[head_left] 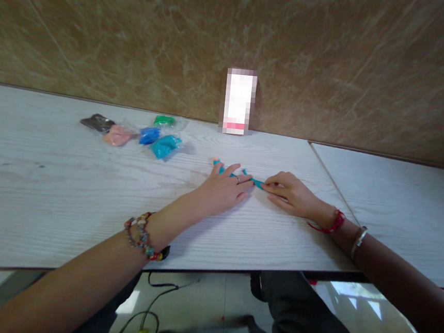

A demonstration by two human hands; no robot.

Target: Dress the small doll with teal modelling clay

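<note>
A thin teal piece of modelling clay (258,183) lies on the white wood-grain table (87,201), with a small peach bit at its far left end. My left hand (223,190) rests over its middle, fingers spread and stretched out, hiding part of it. At the right end, my right hand (291,193) pinches the clay between thumb and fingers. Another bit of teal shows just above the left fingertips; whether it joins the main piece is unclear.
Back left on the table sit clear bags of teal clay (164,146), blue clay (149,135), green clay (164,120), pink clay (118,135) and a dark packet (97,122). A blurred-out phone-like panel (238,100) leans against the brown marbled wall (140,35).
</note>
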